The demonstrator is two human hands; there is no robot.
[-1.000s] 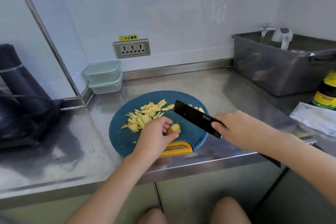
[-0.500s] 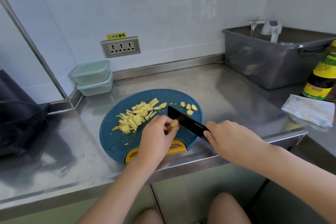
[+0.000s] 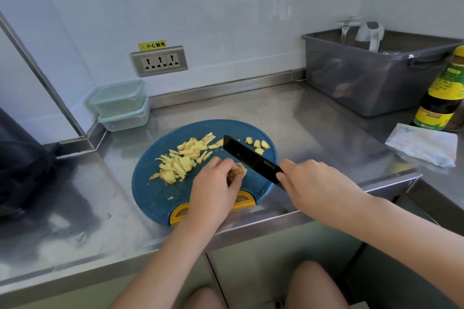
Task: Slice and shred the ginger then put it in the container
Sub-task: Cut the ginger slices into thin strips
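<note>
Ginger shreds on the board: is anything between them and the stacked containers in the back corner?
Nothing visible lies on the counter between the ginger shreds and the stacked containers. Both appear lidded, so a lid must come off first.

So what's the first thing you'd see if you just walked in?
The round blue cutting board at the front edge of the counter, with a yellow pile of ginger shreds on it. Then the black knife in the right hand, its blade right beside the ginger piece that the left hand holds.
</note>
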